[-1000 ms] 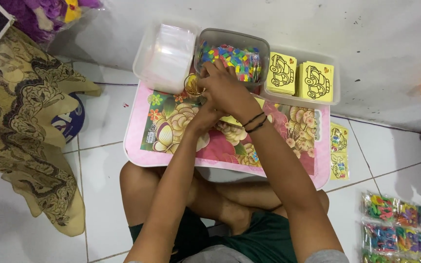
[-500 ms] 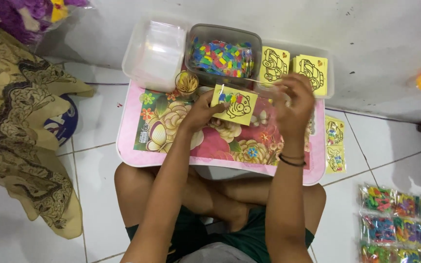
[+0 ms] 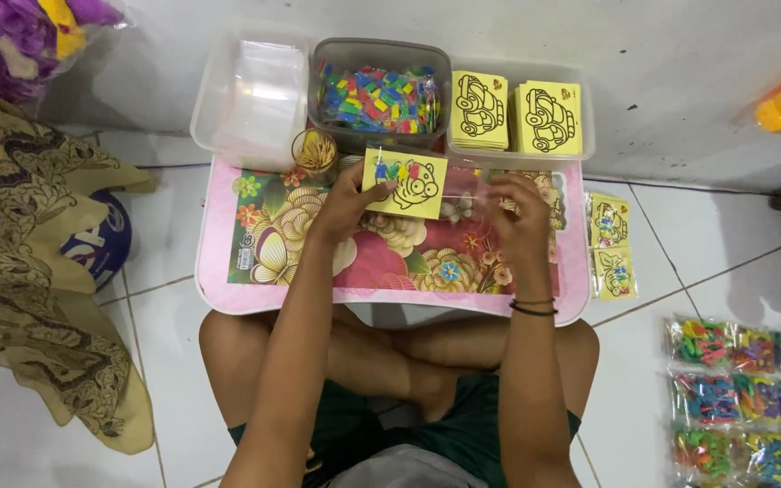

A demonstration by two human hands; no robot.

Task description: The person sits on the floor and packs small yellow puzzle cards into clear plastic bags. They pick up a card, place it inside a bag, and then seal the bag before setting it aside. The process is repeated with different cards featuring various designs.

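Your left hand point(image 3: 347, 201) has lifted the yellow card point(image 3: 405, 183) clear of the surface point(image 3: 282, 262), fingers pinching it; your right hand point(image 3: 519, 215) now pinches the clear bag point(image 3: 468, 192).

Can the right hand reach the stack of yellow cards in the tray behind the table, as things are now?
Probably yes. The right hand is over the far edge of the pink table, and the yellow cards lie just beyond it in the open tray. Nothing blocks the way, though its fingers seem busy with a clear bag.
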